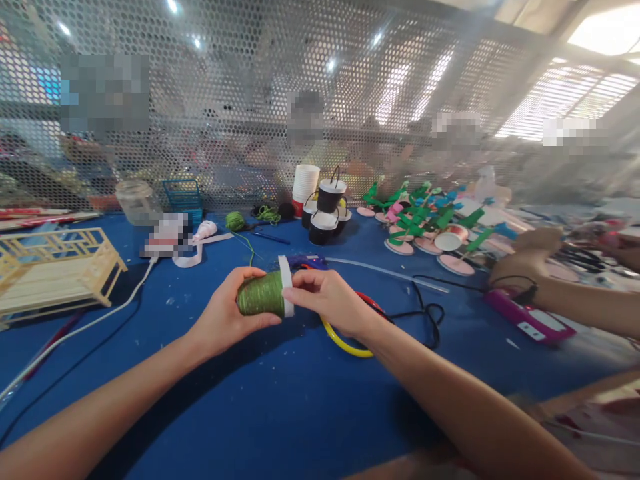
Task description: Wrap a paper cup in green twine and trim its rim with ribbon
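Observation:
A small cup wrapped in green yarn (262,295) lies on its side in the air above the blue table, its white rim (287,287) turned to the right. My left hand (227,303) is closed round the wrapped body, thumb below and fingers above. At the rim, the thumb of my right hand (325,297) presses on the white edge, with the other fingers curled behind it. A blue glue gun (307,261) lies just beyond my right hand. Green yarn trails back toward a green yarn ball (235,221).
Black buckets with white rims (324,227) and stacked white cups (306,180) stand at the back. Green paper plants on pink discs (400,247) crowd the right, near another person's arm (575,300) and a purple power strip (530,317). A wooden miniature bed (55,273) stands left.

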`<state>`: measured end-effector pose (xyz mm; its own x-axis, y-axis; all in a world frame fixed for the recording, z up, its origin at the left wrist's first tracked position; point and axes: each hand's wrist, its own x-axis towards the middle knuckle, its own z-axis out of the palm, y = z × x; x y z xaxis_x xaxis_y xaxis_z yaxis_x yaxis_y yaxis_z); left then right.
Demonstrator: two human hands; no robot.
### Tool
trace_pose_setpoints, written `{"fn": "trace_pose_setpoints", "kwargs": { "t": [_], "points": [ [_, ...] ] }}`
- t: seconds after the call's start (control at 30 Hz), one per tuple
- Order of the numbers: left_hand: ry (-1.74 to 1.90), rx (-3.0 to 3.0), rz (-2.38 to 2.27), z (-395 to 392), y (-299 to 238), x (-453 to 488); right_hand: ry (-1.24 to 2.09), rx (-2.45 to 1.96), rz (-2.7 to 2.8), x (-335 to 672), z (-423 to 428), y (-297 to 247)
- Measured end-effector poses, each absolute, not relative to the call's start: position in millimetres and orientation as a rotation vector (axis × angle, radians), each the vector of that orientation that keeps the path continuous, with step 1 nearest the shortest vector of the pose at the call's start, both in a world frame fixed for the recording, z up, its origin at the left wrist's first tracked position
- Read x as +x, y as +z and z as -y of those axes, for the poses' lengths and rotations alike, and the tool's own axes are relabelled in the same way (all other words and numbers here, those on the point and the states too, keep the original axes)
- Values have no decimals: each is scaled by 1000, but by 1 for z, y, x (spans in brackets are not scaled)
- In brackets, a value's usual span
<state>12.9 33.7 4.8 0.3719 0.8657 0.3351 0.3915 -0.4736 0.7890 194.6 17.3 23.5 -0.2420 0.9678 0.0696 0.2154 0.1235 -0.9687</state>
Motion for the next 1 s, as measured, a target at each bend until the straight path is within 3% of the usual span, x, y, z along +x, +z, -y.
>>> {"fn": "trace_pose_setpoints", "kwargs": {
  "t": [0.2, 0.4, 1.0],
  "points": [
    [952, 2032, -1010, -34, 4, 12, 1181, -1270, 1615, 197, -18, 28],
    [856, 1966, -955, -32, 7, 13, 934, -1314, 1653, 207, -24, 30],
    [729, 2025, -973, -33, 12, 13, 877, -1161, 1629, 203, -27, 27]
  ]
}}
